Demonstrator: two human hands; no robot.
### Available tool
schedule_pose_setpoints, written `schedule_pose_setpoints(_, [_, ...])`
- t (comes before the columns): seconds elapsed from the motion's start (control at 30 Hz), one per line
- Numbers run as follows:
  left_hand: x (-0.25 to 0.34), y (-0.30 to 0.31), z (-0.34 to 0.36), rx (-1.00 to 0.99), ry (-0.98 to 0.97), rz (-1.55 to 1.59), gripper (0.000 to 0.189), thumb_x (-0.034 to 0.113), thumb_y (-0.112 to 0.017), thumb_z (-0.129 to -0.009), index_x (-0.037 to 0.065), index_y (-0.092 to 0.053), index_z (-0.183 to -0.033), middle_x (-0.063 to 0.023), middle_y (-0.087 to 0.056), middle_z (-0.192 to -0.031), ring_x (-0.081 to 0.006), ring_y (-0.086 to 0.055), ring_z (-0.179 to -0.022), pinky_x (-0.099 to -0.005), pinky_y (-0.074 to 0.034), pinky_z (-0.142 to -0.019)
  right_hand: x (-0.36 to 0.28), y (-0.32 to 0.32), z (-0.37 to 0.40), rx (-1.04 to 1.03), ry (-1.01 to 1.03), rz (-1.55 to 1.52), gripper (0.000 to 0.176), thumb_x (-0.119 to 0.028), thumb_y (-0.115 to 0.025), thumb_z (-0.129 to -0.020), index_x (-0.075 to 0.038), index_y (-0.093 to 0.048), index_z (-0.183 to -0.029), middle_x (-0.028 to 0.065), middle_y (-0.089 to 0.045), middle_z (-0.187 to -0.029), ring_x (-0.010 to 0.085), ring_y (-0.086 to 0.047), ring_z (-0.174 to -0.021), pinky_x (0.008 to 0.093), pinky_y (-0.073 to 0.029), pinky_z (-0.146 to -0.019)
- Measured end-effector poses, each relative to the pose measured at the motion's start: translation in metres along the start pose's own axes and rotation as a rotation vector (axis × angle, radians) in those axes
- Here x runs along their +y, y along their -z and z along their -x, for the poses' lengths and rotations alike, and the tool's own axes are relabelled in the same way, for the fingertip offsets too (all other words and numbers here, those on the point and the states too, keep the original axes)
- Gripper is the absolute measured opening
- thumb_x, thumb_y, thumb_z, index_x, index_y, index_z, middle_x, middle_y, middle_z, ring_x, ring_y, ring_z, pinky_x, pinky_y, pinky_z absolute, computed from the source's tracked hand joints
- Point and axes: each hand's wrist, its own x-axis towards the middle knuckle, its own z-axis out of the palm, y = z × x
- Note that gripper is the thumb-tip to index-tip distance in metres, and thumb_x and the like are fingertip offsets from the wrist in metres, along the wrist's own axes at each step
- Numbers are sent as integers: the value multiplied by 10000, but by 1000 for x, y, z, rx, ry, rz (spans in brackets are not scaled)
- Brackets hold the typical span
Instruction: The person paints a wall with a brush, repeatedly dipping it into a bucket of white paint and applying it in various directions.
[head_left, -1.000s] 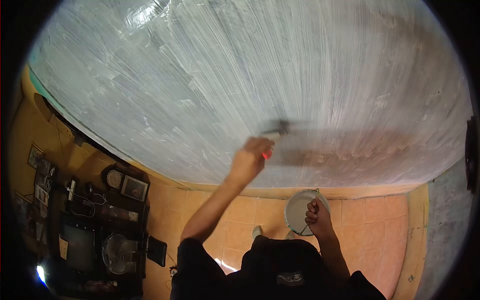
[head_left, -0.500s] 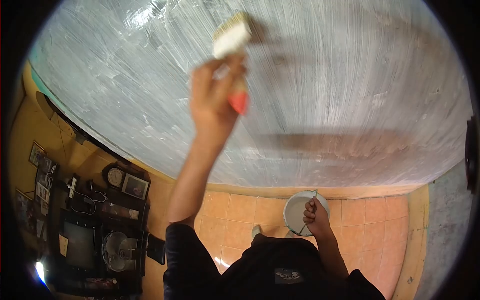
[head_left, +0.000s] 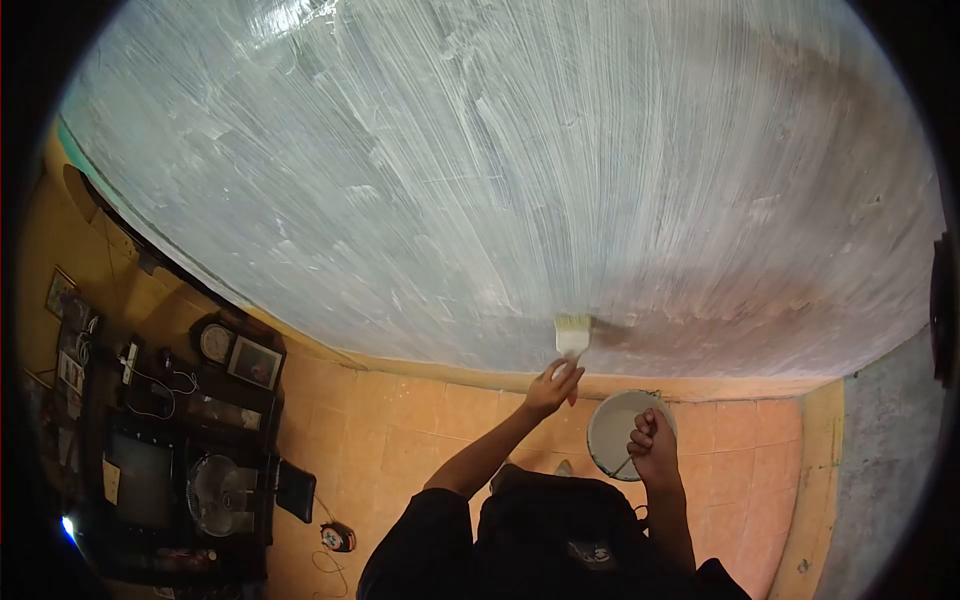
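My left hand [head_left: 553,390] is closed around the handle of a wide paintbrush [head_left: 573,338], its pale bristles pointing up at the lower part of the wall [head_left: 420,210]. White streaky brush strokes cover much of that grey wall. Beside my body, my right hand [head_left: 653,445] grips the thin handle of a bucket [head_left: 592,437]. Pale paint shows inside the bucket, just below the wall's foot and to the right of the brush.
Orange floor tiles [head_left: 400,440] run along the wall's base. On the left stands a dark cabinet [head_left: 250,490] with a fan [head_left: 215,495], a clock [head_left: 215,342] and a picture frame [head_left: 254,362]. A small corded object [head_left: 338,537] lies on the floor near it.
My left hand has brought the brush down from high on the wall to near its bottom edge, slightly rightward. My right hand still grips the bucket handle.
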Motion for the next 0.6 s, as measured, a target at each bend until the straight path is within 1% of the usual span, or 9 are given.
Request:
schedule_pose_setpoints(0.07, [3,-3,19,-48,28,28,508,93,-705,-743,79,-636,-1247,-86,-592,-1259,-301,-584,-1173,-354,-594,-811,-1,4,2,11,14,-7,270,-309,-410,-1082,-179,-468,-852,-53,-394,-683,25,-340,-452,172,-276,-420])
schedule_pose_setpoints(0.13, [-6,0,30,-186,119,142,421,63,-693,-750,91,-650,-1169,-73,-611,-1201,-275,-597,-1149,-363,-594,-764,-2,3,1,41,29,-17,271,-307,-412,-1082,-176,-466,-851,-49,-392,-679,31,-340,-450,176,-279,-415])
schedule_pose_setpoints(0.17, [-15,5,30,-175,120,130,421,63,-693,-750,91,-650,-1169,-73,-611,-1201,-275,-597,-1149,-363,-594,-764,-2,3,0,26,30,-10,271,-307,-412,-1082,-176,-466,-851,-49,-392,-679,31,-340,-450,176,-279,-415])
schedule_pose_setpoints(0.23, [-34,25,26,-340,250,244,344,46,-672,-764,102,-658,-1104,-47,-626,-1168,-256,-608,-1119,-373,-587,-723,1,3,-1,61,26,-18,268,-303,-421,-1080,-174,-467,-850,-48,-391,-674,34,-344,-452,179,-281,-409])
schedule_pose_setpoints(0.27, [-45,38,22,-348,287,265,306,31,-651,-776,116,-672,-1069,-24,-645,-1120,-241,-620,-1086,-388,-581,-710,3,2,-2,45,26,-12,268,-303,-421,-1080,-174,-467,-850,-48,-391,-674,34,-344,-452,179,-281,-409])
schedule_pose_setpoints(0.37, [-83,81,-1,-328,271,212,288,33,-649,-780,120,-688,-1052,-16,-658,-1098,-232,-632,-1066,-386,-581,-711,6,-4,-7,37,33,-1,265,-302,-430,-1077,-173,-468,-849,-48,-394,-671,32,-348,-453,181,-283,-406])
schedule_pose_setpoints(0.43, [-102,122,-29,-320,293,191,236,80,-658,-840,123,-695,-1069,-24,-671,-1122,-237,-639,-1063,-379,-579,-724,11,-6,-13,27,7,2,269,-309,-432,-1076,-171,-471,-849,-46,-397,-668,32,-348,-452,182,-282,-404])
schedule_pose_setpoints(0.5, [-118,167,-59,-297,249,200,252,75,-673,-844,117,-692,-1091,-33,-675,-1131,-251,-638,-1067,-376,-573,-753,19,-10,-19,13,-1,-5,263,-311,-442,-1069,-173,-478,-848,-45,-402,-672,36,-345,-456,186,-278,-404])
schedule_pose_setpoints(0.6, [-120,249,-114,-258,237,208,379,-53,-708,-746,98,-701,-1093,-53,-690,-1150,-271,-645,-1087,-365,-573,-832,28,-23,-23,-10,-10,-27,259,-317,-450,-1065,-174,-482,-851,-43,-403,-676,41,-338,-460,190,-274,-407])
